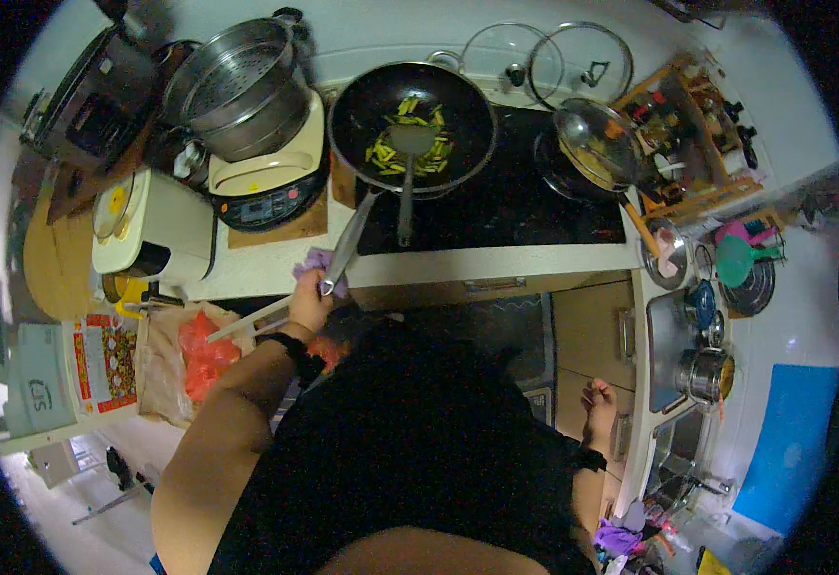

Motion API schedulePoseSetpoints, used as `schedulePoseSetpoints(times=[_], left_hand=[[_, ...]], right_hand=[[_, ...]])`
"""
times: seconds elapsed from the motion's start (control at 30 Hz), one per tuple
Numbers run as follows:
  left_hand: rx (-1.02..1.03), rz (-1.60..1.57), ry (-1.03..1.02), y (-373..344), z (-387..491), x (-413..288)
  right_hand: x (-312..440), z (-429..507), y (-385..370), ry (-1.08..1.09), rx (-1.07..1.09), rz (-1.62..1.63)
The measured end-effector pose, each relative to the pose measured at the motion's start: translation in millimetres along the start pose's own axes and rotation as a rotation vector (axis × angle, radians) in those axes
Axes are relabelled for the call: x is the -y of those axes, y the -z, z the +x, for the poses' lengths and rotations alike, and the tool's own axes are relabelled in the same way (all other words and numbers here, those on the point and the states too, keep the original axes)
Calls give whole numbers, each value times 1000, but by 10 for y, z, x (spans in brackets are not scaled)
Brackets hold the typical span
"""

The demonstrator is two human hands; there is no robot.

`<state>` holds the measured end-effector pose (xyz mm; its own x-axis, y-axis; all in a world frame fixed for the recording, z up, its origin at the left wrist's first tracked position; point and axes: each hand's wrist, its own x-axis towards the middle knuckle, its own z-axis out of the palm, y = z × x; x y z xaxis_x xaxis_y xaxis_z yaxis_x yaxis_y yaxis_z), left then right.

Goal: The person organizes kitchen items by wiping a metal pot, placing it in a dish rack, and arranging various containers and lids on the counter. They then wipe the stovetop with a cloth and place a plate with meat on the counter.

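Note:
My left hand (309, 298) is at the front edge of the counter, holding a crumpled purple cloth (313, 263) beside the end of the wok's handle (351, 241). Whether the fingers also touch the handle cannot be told. The black wok (466, 133) sits on the dark hob with cut green vegetable pieces (430, 164) inside. A metal spatula (412, 139) rests among them, its handle over the near rim. My right hand (599, 402) hangs low at the right beside the cabinet fronts, loosely curled and holding nothing.
Steel steamer pots (247, 108) stand on a cream appliance (268, 176) left of the wok. A lidded pan (598, 147) is at the hob's right, by a wooden spice rack (714, 154). Glass lids (581, 61) lean behind. A sink (678, 445) and steel pot (703, 375) lie right; a red plastic bag (204, 356) left.

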<state>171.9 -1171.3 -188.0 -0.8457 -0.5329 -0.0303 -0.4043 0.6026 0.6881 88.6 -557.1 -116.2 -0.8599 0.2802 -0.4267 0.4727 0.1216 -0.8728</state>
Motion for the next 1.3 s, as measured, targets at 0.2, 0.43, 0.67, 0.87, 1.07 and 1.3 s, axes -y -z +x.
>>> schedulePoseSetpoints(times=[0.2, 0.43, 0.67, 0.87, 1.07, 1.3], left_hand=[[35, -152, -240, -453, 111, -705], [-56, 343, -213, -1105, 661, -1089], [241, 494, -235, -1742, 917, -1466], [286, 549, -337, -2289, 806, -2110], [-38, 532, -349, -2858, 717, -2307], [35, 433, -404, -2641, 696, -2224]], right_hand=[[-252, -192, 407, 97, 108, 98], [-1025, -525, 1120, 103, -164, -60], [-1349, -1086, 1439, 66, -285, 33], [-1348, -829, 1487, 44, -336, 17], [-837, -253, 1552, -76, -311, 81], [-100, 395, 1351, -9, -136, 36]])
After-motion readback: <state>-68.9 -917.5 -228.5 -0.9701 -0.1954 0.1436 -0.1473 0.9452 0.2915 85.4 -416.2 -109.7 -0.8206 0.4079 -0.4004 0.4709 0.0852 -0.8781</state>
